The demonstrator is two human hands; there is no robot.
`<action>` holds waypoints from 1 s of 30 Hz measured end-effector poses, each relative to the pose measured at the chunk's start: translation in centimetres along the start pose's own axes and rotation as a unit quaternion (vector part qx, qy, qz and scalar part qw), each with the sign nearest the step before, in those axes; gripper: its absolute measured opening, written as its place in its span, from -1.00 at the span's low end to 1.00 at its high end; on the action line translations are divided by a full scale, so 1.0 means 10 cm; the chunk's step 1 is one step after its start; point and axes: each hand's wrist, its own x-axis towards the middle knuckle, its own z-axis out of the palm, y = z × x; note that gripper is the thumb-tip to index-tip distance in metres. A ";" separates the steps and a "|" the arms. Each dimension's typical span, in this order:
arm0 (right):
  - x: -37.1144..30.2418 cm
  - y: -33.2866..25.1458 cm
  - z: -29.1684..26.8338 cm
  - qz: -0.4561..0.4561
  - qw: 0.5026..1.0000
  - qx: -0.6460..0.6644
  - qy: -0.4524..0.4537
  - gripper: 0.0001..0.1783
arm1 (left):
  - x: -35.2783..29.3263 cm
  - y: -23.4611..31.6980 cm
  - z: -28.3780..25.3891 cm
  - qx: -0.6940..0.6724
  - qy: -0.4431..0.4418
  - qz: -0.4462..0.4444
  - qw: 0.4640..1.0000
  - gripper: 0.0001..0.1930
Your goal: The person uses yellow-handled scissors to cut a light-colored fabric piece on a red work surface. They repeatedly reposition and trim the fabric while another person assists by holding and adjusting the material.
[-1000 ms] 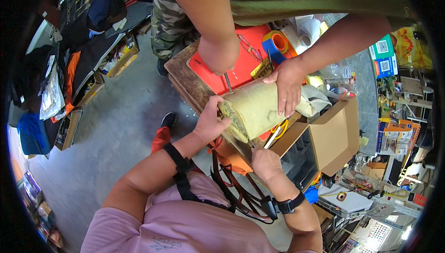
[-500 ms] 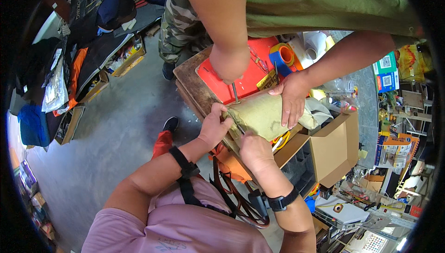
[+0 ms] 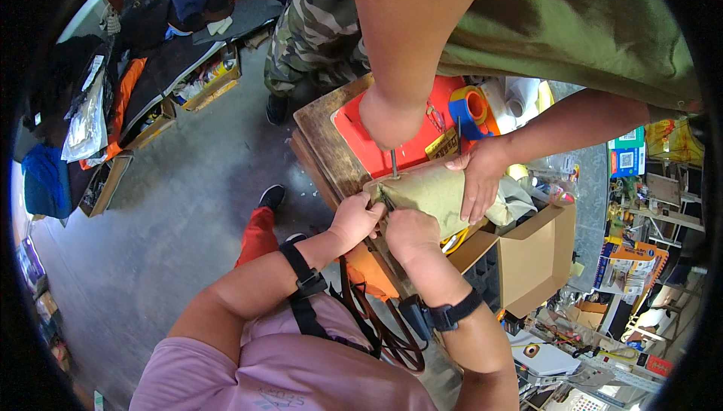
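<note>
A padded khaki bundle [image 3: 429,192] lies on the corner of a wooden table, with a dark slit or fold at its left end. My left hand [image 3: 357,220] is closed on the edge of that end, fingertips pinching the material. Beside it my right hand [image 3: 413,232] is closed round a slim dark tool [image 3: 387,201], whose tip meets the slit; its kind is mostly hidden. Across the table, a co-worker's fist [image 3: 392,116] grips a metal rod [image 3: 394,162] standing against the bundle's far edge. The co-worker's other hand [image 3: 482,177] lies flat on top of the bundle.
Under the co-worker's fist is a red board [image 3: 354,128] on the wooden table [image 3: 316,121]. Tape rolls [image 3: 471,110] lie behind the bundle. An open cardboard box [image 3: 538,253] stands at the right. Brown straps [image 3: 399,343] hang below the table edge.
The view has shifted a little. My left hand has moved in closer to my right at the bundle's end. The co-worker's hands keep their hold on the rod and bundle.
</note>
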 end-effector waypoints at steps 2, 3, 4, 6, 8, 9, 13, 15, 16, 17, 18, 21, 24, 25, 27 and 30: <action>0.04 -0.06 -0.09 0.009 1.000 0.006 -0.020 -0.68 | 0.00 -0.02 0.01 0.002 0.005 0.008 1.000 -0.67; 0.04 -0.08 -0.10 0.014 0.999 0.010 -0.030 -0.68 | 0.00 -0.03 0.01 -0.002 0.006 0.012 1.000 -0.67; 0.04 -0.08 -0.08 0.023 0.999 0.007 -0.036 -0.68 | -0.01 -0.02 0.00 -0.007 0.008 0.017 1.000 -0.68; 0.03 -0.01 0.00 0.041 0.998 0.002 -0.050 -0.67 | -0.04 -0.04 -0.02 0.008 -0.004 0.010 1.000 -0.68; -0.04 0.10 0.13 0.033 0.997 -0.004 -0.064 -0.67 | -0.08 -0.06 -0.03 0.021 -0.008 0.015 1.000 -0.71; -0.08 0.15 0.18 0.029 0.997 -0.007 -0.070 -0.67 | -0.11 -0.07 -0.01 0.027 -0.006 0.023 0.999 -0.75; -0.13 0.20 0.26 0.025 0.999 0.015 -0.040 -0.64 | -0.04 -0.22 0.03 0.114 0.022 0.067 0.991 -0.70; -0.08 0.15 0.23 0.013 0.999 0.004 -0.038 -0.62 | -0.01 -0.28 0.05 0.133 0.029 0.083 0.987 -0.66; -0.10 0.16 0.23 0.012 0.999 0.005 -0.042 -0.61 | -0.01 -0.27 0.02 0.121 0.027 0.083 0.989 -0.67; -0.12 0.18 0.22 0.012 0.999 0.005 -0.046 -0.60 | -0.01 -0.26 0.02 0.110 0.026 0.083 0.990 -0.67; -0.14 0.20 0.23 0.011 0.999 0.005 -0.049 -0.60 | -0.03 -0.25 0.03 0.093 0.020 0.072 0.993 -0.68; -0.30 0.41 0.42 0.007 0.999 0.026 -0.040 -0.60 | -0.12 -0.14 0.00 0.072 0.010 0.051 0.996 -0.69; -0.31 0.41 0.51 0.010 1.000 0.018 -0.022 -0.62 | -0.12 -0.18 -0.02 0.087 0.010 0.059 0.994 -0.70; -0.28 0.41 0.56 0.008 1.000 0.013 -0.014 -0.61 | -0.12 -0.19 -0.02 0.079 0.009 0.062 0.995 -0.70; -0.31 0.43 0.60 0.004 1.000 0.003 -0.018 -0.61 | -0.13 -0.23 -0.03 0.068 0.011 0.057 0.996 -0.72; -0.49 0.56 0.69 0.026 0.999 -0.002 -0.046 -0.65 | -0.17 -0.20 -0.05 0.059 0.010 0.038 0.997 -0.77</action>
